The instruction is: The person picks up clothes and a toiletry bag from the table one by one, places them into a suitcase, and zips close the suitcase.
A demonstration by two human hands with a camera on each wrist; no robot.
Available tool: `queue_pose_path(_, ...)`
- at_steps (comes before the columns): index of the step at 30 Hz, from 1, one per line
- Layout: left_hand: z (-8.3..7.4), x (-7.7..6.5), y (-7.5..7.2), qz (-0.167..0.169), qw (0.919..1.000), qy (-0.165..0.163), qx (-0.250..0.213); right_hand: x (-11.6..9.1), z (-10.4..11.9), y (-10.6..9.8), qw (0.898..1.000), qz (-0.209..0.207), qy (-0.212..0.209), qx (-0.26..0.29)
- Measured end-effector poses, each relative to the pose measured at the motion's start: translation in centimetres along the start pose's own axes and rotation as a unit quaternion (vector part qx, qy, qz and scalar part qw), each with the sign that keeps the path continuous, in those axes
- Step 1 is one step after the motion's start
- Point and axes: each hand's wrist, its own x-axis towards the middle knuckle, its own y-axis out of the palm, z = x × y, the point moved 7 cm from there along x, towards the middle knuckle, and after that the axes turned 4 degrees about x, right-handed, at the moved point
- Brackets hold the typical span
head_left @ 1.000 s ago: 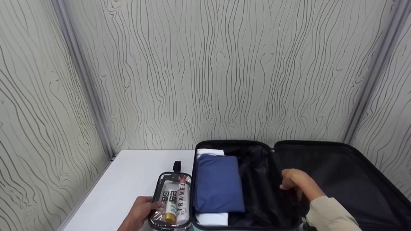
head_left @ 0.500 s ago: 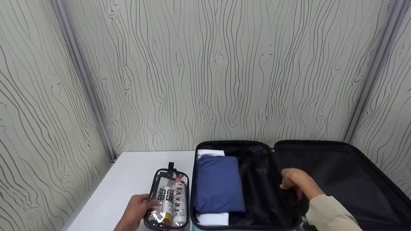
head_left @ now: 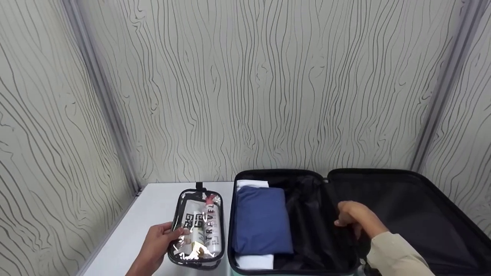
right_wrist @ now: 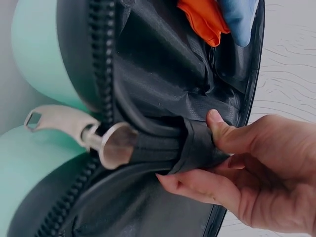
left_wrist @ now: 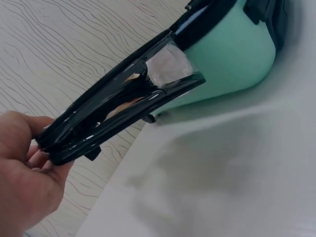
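My left hand (head_left: 156,243) grips the left side of a clear, black-edged toiletry pouch (head_left: 180,251) printed "TRAVEL". Inside it show a white bottle with a pinkish top (head_left: 212,226) and other toiletries. The left wrist view has the pouch (left_wrist: 123,106) held above the white table, its shadow beneath. Beside it lies an open suitcase (head_left: 280,170), mint green outside and black inside. My right hand (head_left: 355,216) is at the fold between its halves. In the right wrist view, thumb and fingers pinch black lining fabric (right_wrist: 197,145) there.
A folded blue garment (head_left: 262,220) lies over white cloth (head_left: 255,262) in the suitcase's left half. Orange cloth (right_wrist: 202,19) shows in the right wrist view, near a metal zip pull (right_wrist: 64,121). White table (head_left: 134,214) extends left; patterned panels (head_left: 245,88) stand behind.
My left hand has lifted the toiletry pouch and moved it slightly left, away from the suitcase's edge. My right hand has stayed at the fold.
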Motion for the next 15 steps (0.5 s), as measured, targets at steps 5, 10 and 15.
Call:
queue_pose_path(5, -1.6, -0.4, 0.7, -0.001, 0.9999, 0.015, -0.007, -0.4, -0.2, -0.2, 1.0, -0.013, -0.009, 0.016)
queue_pose_path(10, -3.3, -0.7, 1.7, 0.007, 0.9993, 0.029, -0.022, -0.6, -0.1, -0.5, 0.999, -0.029, -0.016, 0.016)
queue_pose_path(15, -4.7, -1.1, 3.1, 0.023, 0.9982, 0.044, -0.035, -0.6, 0.1, -0.6, 0.999, -0.035, -0.02, 0.017)
